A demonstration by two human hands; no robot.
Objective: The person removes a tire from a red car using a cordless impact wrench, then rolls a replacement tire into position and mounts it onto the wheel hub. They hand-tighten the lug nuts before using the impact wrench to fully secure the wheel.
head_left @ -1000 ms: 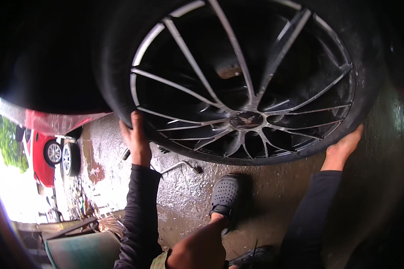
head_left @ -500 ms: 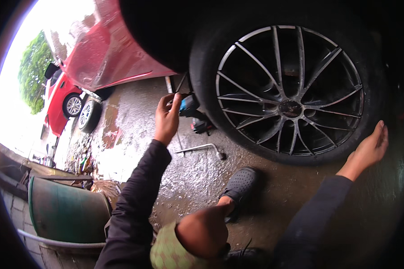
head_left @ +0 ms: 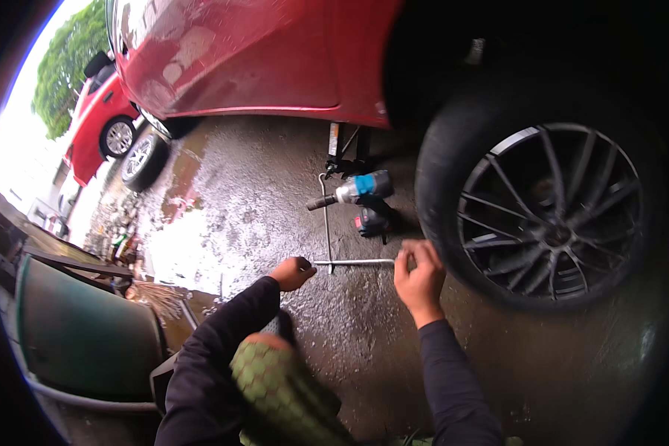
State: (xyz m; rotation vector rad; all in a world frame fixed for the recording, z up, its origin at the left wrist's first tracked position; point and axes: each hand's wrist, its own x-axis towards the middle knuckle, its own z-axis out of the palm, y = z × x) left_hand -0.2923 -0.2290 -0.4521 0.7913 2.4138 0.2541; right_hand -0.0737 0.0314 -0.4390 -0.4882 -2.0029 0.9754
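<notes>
A silver L-shaped lug wrench lies on the wet ground, across the lower end of a long thin crank rod. My left hand is beside the wrench's left end, its fingers curled closed; whatever is in them is hidden. Over the wrench's other end is my right hand, fingers bent with thumb and fingertips apart, slightly blurred; it covers that end. Beyond them a blue and black cordless impact wrench rests on the ground, a long socket on its nose. A wheel with dark multi-spoke rim stands at the right.
A red car body overhangs the far side, with a jack beneath its edge. A loose wheel leans near another red car. At the left stand a green bin and a straw broom.
My right hand has left the wheel's lower right side and come left to the lug wrench. My left hand has dropped from near the impact wrench toward the lug wrench. The view has shifted left.
</notes>
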